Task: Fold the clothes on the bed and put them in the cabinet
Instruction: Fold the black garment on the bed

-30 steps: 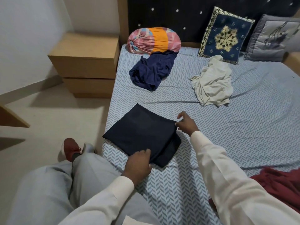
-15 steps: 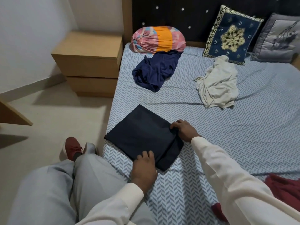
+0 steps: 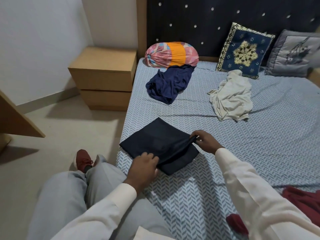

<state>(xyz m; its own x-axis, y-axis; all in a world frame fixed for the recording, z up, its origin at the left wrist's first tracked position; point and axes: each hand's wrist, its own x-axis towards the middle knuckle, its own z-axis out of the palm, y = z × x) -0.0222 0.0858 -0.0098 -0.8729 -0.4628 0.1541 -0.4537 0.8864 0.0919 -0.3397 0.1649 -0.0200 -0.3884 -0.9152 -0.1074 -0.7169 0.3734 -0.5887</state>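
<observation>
- Dark garment (image 3: 155,144), folded, near bed (image 3: 259,153) edge; top layer pinched by left hand (image 3: 144,166) and right hand (image 3: 207,142).
- Risks: uneven lift undoing folds; slipping toward floor (image 3: 60,135).

You have no readable text, label, brand, number or sign anywhere in this view.
</observation>
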